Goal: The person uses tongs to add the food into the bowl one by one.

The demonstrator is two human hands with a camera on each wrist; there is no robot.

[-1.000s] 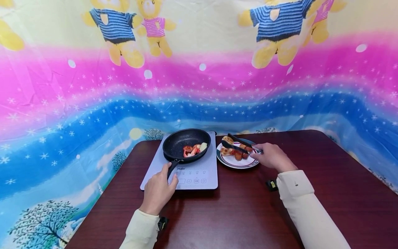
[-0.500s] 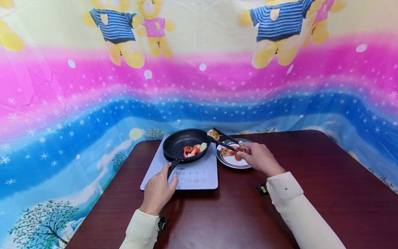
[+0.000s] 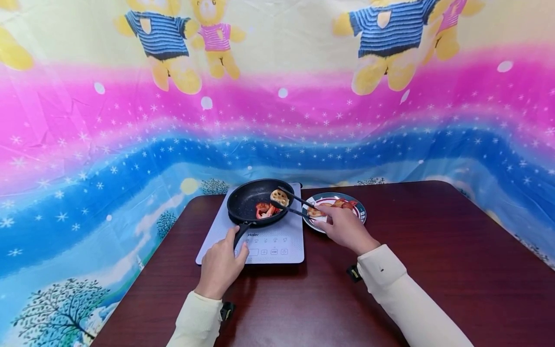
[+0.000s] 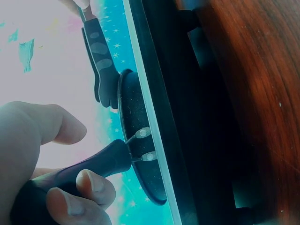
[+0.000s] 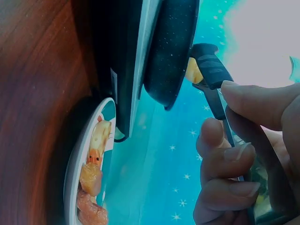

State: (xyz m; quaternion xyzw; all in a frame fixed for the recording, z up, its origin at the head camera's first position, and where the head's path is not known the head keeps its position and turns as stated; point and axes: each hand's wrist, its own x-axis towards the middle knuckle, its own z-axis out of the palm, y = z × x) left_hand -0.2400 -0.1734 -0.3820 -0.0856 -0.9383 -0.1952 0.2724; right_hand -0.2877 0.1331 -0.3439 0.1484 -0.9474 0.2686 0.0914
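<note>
My left hand [image 3: 223, 262] grips the black handle [image 4: 110, 161] of a frying pan [image 3: 243, 200], which stands on an induction cooktop [image 3: 212, 243]. Fingers of my right hand [image 3: 349, 230] hold black-tipped tongs [image 3: 300, 198]. Between the tong tips a browned lotus root slice [image 3: 279, 196] is pinched above the pan's right side. Red food pieces [image 3: 263, 211] lie in the pan, partly covered by the slice and tongs. In the right wrist view, the slice [image 5: 193, 71] shows only partly behind the tong tips, near the pan's rim.
To the right of the cooktop stands a round plate [image 3: 363, 218] with several food pieces [image 3: 347, 203], partly hidden by my right hand. Both rest on a dark wooden table [image 3: 299, 303]. A printed cloth [image 3: 277, 120] hangs behind the table.
My right hand has moved left with the tongs, carrying the lotus root slice from the plate to above the pan. My left hand and the pan look unmoved.
</note>
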